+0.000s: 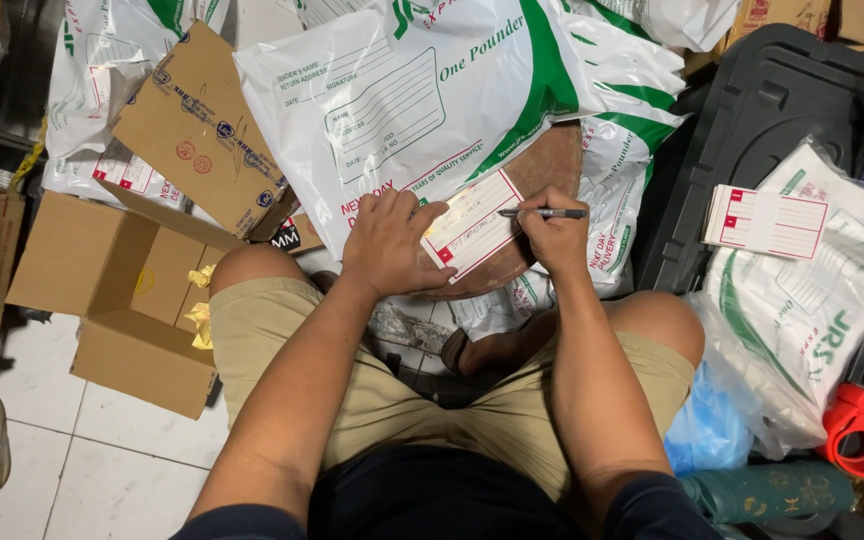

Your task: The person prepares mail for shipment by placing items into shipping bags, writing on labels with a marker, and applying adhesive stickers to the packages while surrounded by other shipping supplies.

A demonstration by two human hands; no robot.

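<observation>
Under the left hand (389, 243) lies a white form with red edges (472, 223). That hand is flat with its fingers spread, and it presses down on the left end of the form. Just to its right, the right hand (552, 235) is closed around a dark pen (544, 212), with the pen tip touching the form's top right corner. The pen lies almost flat and points left, toward the other hand.

Below the form is a round brown wooden surface (552, 165), and both hands rest over it. Beyond the fingers, a big white mail bag with green stripes (422, 95) covers the far side of that surface (it has printed boxes on it).

Far to the right of the right hand, another form of the same kind (764, 222) sits on a pile of white bags, well apart from the pen. To the left of the left hand, past the person's knee, are open brown cardboard boxes (117, 290). Down by the right arm there is a red tape holder (860, 430).
</observation>
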